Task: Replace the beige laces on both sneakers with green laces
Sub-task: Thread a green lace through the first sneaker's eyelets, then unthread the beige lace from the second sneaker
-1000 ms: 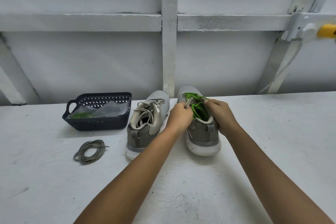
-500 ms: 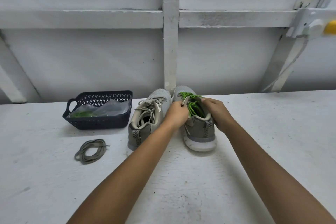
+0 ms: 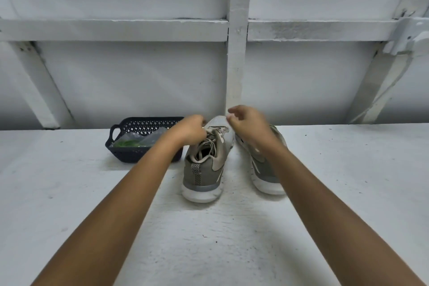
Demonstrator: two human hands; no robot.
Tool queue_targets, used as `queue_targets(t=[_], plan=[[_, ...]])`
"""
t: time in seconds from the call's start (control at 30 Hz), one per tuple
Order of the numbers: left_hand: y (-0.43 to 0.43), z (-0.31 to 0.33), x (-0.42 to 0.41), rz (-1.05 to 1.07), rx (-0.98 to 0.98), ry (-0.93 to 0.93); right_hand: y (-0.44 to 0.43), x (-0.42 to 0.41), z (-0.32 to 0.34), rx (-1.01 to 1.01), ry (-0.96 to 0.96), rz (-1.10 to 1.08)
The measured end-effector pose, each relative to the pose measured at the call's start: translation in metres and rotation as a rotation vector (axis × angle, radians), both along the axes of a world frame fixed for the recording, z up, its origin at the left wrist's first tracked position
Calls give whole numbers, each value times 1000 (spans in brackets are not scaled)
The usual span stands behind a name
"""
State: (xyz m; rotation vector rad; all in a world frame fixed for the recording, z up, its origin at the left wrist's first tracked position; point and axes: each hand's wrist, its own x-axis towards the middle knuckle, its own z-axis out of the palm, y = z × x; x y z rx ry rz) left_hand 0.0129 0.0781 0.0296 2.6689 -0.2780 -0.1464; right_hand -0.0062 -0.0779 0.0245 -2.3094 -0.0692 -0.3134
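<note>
Moved since the earlier frame: both hands, off the right sneaker (image 3: 267,183) and over to the left sneaker (image 3: 204,176). The loose beige lace seen earlier near the left edge no longer shows.

Item 1, left sneaker: grey-olive upper, white sole, heel toward the person, at the middle of the desk's (image 3: 232,239) far edge. Beige laces (image 3: 206,146) fully threaded and slack over the tongue. Not yet unlaced.

Item 2, right sneaker: same make, just beside item 1 on its right, largely hidden by the right forearm. Its lacing is hidden now, though the earlier frame showed green lace threaded there. Judged done or nearly so.

Item 3, basket (image 3: 120,153): dark, perforated, at the far edge left of item 1. It holds a clear bag with green laces (image 3: 126,143).

Left hand (image 3: 191,129): fingers (image 3: 202,130) curled on the beige laces at the tongue's top, apparently pinching them, though this is blurred.

Right hand (image 3: 251,127): above item 1's toe, fingers (image 3: 234,111) loosely bent, holding nothing visible.

Progress, judged: about half. Remaining: strip the beige laces from item 1, then thread the green.
</note>
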Motion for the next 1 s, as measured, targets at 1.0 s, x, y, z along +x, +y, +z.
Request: queue_targets(t=[1.0], plan=[[15, -65, -116, 28, -582, -330, 17, -110, -76, 462, 159, -126]])
